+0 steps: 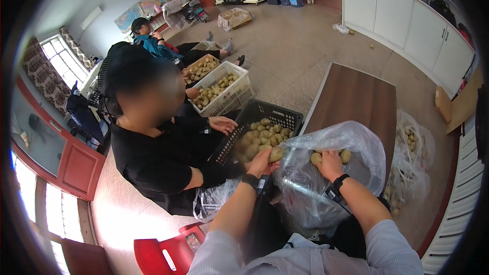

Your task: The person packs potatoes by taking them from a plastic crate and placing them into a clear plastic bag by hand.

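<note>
My left hand [261, 163] is closed around a potato [276, 154] at the near right edge of a black plastic crate [222, 148]. More potatoes [265, 133] are heaped inside that crate. Inside the mouth of a clear plastic bag [300, 183], my right hand [331, 166] grips a potato [316, 159] on its thumb side. Another potato [346, 156] shows just beyond its fingers. The fingertips of this hand are partly hidden. The bag is spread over the near end of a brown table [351, 97].
A person in black [147, 158] sits at left, one hand [222, 125] by the crate. Behind are a white crate [232, 97] of potatoes and a second seated person [153, 40]. Bagged potatoes [410, 140] lie right of the table. A red stool [163, 254] stands near left.
</note>
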Demonstrator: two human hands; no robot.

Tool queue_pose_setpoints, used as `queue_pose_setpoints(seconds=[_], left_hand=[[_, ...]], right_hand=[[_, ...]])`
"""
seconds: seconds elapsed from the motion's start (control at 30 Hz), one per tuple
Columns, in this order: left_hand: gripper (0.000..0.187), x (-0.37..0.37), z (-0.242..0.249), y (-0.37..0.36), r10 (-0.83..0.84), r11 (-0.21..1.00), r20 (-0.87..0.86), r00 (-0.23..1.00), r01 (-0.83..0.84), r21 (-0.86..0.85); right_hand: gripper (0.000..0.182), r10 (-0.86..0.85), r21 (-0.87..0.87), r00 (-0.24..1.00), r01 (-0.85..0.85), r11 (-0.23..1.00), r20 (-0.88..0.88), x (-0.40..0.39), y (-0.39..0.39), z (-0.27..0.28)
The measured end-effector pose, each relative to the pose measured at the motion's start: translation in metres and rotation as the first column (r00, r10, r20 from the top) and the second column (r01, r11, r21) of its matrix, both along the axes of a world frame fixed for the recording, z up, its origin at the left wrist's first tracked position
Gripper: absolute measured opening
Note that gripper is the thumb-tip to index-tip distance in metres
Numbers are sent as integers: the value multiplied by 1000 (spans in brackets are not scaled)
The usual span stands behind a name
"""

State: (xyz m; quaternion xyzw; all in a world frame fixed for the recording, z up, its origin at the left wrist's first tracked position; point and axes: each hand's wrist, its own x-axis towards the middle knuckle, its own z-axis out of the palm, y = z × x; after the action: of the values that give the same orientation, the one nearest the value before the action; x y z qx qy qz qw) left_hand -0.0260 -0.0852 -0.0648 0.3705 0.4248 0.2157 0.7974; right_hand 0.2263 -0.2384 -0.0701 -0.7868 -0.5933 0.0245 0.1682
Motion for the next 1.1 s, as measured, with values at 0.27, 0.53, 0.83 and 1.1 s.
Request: queue_pose_setpoints(seconds=[0.27,0.53,0.83,1.1], left_hand=[[37,-42,-52,23,163,844,-239,957,-10,536],[36,-53,-46,27,177,914,-461,869,29,405],[43,-80,-108,63,-106,929,-415,903,239,281],[29,-79,-65,39,327,425,-846,421,734,529]], right_hand=[[62,148,-66,989,-148,987,-16,14,22,-8],[64,203,-115,968,-186,976,151,6,25,-12],[57,158,-149,987,-155,977,9,6,-16,-12],[57,117,-39,993,-117,992,6,8,-62,-15]])
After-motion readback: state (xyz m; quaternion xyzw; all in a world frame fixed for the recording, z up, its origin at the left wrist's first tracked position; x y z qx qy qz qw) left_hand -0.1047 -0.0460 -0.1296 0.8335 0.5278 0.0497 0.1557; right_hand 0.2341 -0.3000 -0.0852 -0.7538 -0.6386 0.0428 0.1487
